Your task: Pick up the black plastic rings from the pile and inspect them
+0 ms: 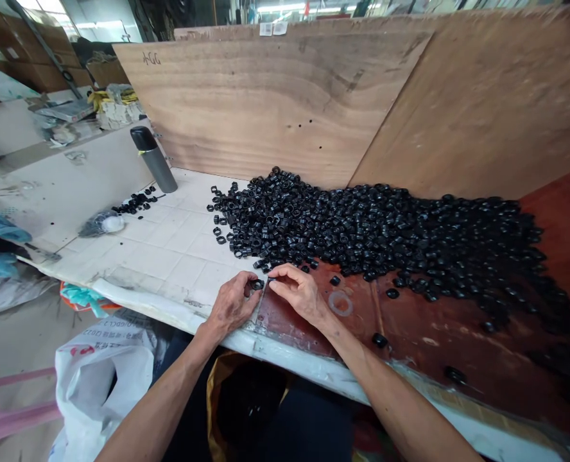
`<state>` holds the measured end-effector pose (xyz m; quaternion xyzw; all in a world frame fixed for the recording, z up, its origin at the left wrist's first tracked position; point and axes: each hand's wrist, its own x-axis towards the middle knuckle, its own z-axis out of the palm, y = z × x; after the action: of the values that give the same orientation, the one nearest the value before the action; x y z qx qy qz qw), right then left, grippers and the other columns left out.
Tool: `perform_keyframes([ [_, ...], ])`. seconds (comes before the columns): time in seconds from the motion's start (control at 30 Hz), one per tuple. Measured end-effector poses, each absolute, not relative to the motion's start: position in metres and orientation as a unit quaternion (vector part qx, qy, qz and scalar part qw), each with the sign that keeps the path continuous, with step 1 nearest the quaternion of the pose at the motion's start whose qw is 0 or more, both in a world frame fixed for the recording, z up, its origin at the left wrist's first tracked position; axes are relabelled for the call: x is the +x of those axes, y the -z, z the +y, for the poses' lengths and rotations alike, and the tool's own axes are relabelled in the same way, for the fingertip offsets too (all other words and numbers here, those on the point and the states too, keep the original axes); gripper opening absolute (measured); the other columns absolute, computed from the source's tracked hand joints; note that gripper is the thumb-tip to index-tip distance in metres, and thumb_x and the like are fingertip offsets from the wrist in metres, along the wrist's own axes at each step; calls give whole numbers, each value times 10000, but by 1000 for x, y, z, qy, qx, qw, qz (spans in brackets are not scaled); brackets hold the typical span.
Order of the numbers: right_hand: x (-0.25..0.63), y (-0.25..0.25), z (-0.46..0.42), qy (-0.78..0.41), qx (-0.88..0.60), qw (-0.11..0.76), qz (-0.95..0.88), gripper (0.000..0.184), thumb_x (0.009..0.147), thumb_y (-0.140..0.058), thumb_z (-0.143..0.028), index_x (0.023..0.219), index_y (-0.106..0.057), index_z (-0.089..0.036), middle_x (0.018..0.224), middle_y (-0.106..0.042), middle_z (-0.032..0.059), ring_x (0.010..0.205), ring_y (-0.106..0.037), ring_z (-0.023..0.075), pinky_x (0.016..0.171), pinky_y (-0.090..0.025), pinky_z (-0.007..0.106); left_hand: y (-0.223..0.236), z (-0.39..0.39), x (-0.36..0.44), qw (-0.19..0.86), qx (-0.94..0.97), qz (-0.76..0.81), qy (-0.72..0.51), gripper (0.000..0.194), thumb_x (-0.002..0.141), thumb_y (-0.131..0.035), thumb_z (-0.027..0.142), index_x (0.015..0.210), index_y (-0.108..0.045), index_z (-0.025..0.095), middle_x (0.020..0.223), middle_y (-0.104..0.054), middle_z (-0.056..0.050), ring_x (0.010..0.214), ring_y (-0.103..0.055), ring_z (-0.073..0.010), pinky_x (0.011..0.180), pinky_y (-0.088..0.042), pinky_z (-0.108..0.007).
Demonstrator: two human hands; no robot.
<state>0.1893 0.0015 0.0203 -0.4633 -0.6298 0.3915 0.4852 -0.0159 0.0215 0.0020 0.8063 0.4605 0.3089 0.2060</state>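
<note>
Between the thumb and fingers of my left hand (233,303) is a black plastic ring (256,284), held near the table's front edge. My right hand (298,292) is close beside it, with thumb and fingertips pinched together. A tiny dark bit shows at those fingertips, too small to name. Just beyond both hands lies a big heap of black plastic rings (314,224), spread along the wooden backboard to the right. A few loose rings, such as a black ring (380,340), lie on the red-brown board (314,327) near my right forearm.
A grey flask (157,160) stands at the back left. Near it lie small black parts (138,202) and a knotted plastic bag (102,223). The wooden backboard (266,102) closes off the rear. Below the edge are a yellow-rimmed bag (212,391) and a white sack (104,372).
</note>
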Motion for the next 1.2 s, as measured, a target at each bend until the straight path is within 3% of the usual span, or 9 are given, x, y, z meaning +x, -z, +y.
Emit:
perform_keyframes([
  [0.23, 183, -13, 2, -329, -450, 473, -682, 111, 894, -661, -198, 988, -719, -195, 968, -709, 51, 852, -669, 186, 805, -529, 318, -10, 25, -18, 316, 773, 417, -360, 250, 869, -679, 199, 1117, -647, 203, 827, -668, 6, 716, -645, -140, 721, -551, -275],
  [0.43, 182, -10, 2, -320, -452, 497, -668, 104, 877, -697, -225, 973, -729, -203, 939, -706, 48, 873, -676, 196, 814, -546, 321, -13, 27, -18, 377, 757, 366, -387, 241, 895, -684, 227, 1135, -690, 208, 1129, -725, -78, 980, -718, -193, 873, -600, -334],
  [0.57, 179, -5, 0, -344, -475, 496, -640, 191, 866, -719, -280, 1034, -673, -205, 897, -710, 37, 747, -667, 177, 722, -559, 301, -11, 26, -18, 407, 746, 360, -385, 237, 914, -690, 279, 1138, -696, 199, 1107, -759, -72, 960, -743, -193, 883, -611, -332],
  [0.7, 178, -1, -2, -303, -479, 481, -669, 219, 931, -659, -307, 1128, -628, -219, 905, -724, 44, 771, -681, 188, 766, -562, 310, -11, 26, -18, 377, 762, 344, -399, 224, 918, -700, 310, 1114, -709, 203, 1074, -767, -78, 976, -734, -199, 907, -604, -351],
  [0.9, 179, -8, -4, -253, -466, 478, -700, 106, 976, -614, -280, 932, -689, -219, 858, -695, 42, 773, -659, 188, 757, -536, 299, -11, 27, -20, 376, 760, 326, -418, 209, 908, -717, 269, 1111, -729, 217, 1084, -752, -81, 1033, -714, -204, 961, -585, -372],
  [1.2, 178, -16, -4, -272, -421, 534, -681, 109, 945, -653, -244, 941, -762, -236, 979, -725, 68, 932, -695, 217, 884, -569, 367, -5, 27, -21, 442, 711, 355, -417, 247, 883, -745, 319, 1105, -747, 212, 1096, -741, -88, 1021, -717, -223, 982, -583, -406],
])
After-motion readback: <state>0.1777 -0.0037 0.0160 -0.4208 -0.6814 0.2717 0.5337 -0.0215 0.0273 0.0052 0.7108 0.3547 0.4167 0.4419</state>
